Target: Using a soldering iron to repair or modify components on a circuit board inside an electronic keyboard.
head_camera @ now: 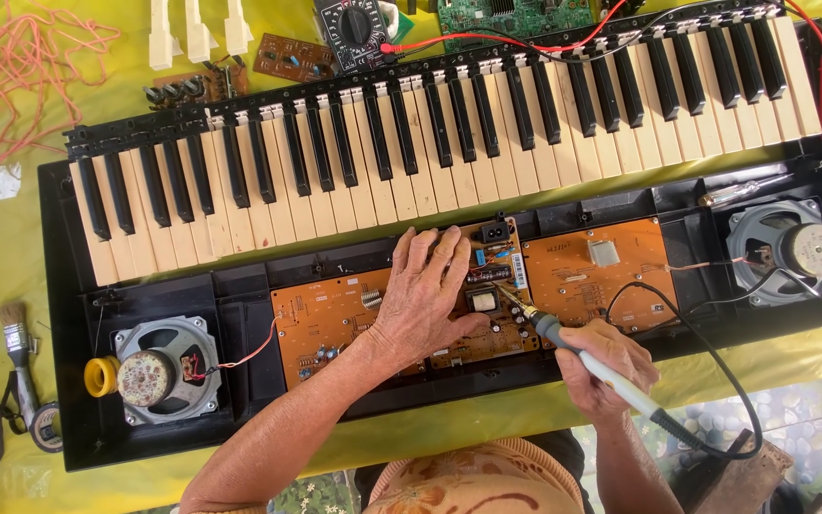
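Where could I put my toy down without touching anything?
On the bare yellow cloth between the pink wire tangle and the paintbrush, left of the keyboard. It's crowded around the orange circuit board, where the left hand rests.

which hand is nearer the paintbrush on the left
Left. The left hand rests on the orange board mid-keyboard; the right hand, holding the soldering iron, is farther from the paintbrush.

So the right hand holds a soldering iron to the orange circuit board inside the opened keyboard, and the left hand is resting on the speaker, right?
Not quite. In the head view the left hand lies flat on the orange circuit board, not on a speaker. The right hand does hold the soldering iron to that board.
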